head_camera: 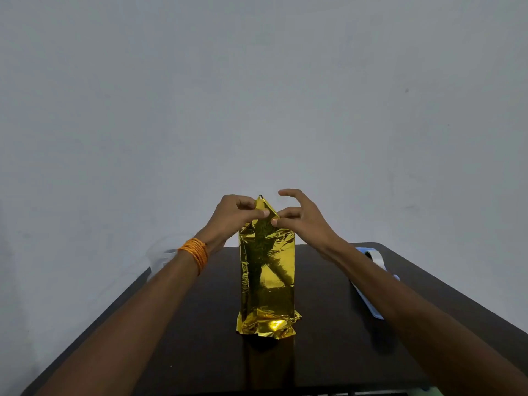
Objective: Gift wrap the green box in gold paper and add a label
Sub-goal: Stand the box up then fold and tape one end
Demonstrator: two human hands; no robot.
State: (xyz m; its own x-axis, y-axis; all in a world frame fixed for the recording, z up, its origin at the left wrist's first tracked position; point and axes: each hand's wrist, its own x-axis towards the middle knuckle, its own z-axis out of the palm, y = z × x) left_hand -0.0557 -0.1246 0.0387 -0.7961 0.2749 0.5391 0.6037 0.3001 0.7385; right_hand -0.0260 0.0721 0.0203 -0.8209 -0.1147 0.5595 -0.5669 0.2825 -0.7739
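Observation:
A tall box wrapped in shiny gold paper point(267, 278) stands upright in the middle of the dark table point(200, 352). No green shows; the paper covers it all. Crumpled folds of paper spread out at its base. At the top the paper rises to a pointed flap. My left hand point(233, 217) pinches that flap from the left. From the right, the thumb and forefinger of my right hand point(303, 218) grip the same flap, the other fingers spread above it. No label is visible on the box.
A light blue and white flat thing point(371, 261) lies along the table's right side, partly behind my right forearm. A clear plastic item point(163, 258) sits at the far left edge. A plain grey wall stands behind the table.

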